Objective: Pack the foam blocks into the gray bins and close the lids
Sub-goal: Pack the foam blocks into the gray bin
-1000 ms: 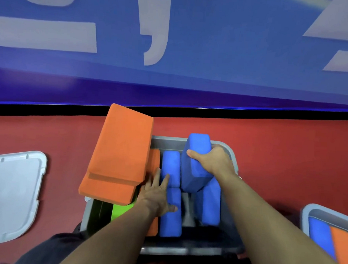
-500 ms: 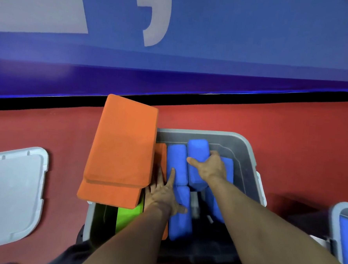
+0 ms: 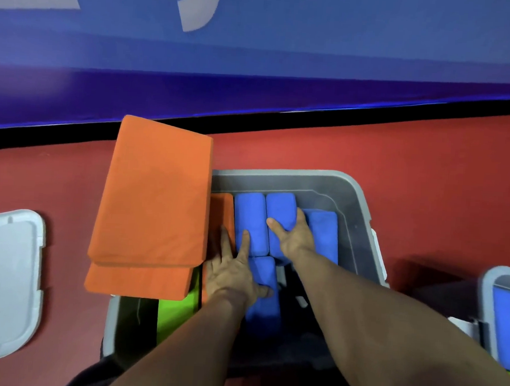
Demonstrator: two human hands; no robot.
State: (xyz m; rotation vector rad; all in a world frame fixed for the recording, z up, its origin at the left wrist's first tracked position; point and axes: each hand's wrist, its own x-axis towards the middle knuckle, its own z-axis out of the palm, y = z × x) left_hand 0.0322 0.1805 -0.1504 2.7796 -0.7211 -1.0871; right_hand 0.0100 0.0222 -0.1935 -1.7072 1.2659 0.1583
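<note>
A gray bin [image 3: 358, 199] stands on the red floor below me, holding several blue foam blocks, an orange block [image 3: 221, 211] and a green block [image 3: 175, 310]. My right hand [image 3: 294, 235] grips a blue block [image 3: 280, 210] that now lies down in the bin between two other blue ones. My left hand [image 3: 234, 269] lies flat, fingers spread, across a blue block [image 3: 249, 219] and the one nearer me [image 3: 263, 297]. Two large orange foam slabs [image 3: 155, 198] are stacked on the bin's left rim, hiding its left side.
A gray lid [image 3: 1, 275] lies on the floor at the left. A second gray bin [image 3: 490, 284] with a blue block inside sits at the right edge. A blue wall with white lettering runs behind the red floor.
My right hand has lowered the upright blue block down into the bin, into the gap between the other blue blocks. My left hand has stayed pressed on the blue blocks.
</note>
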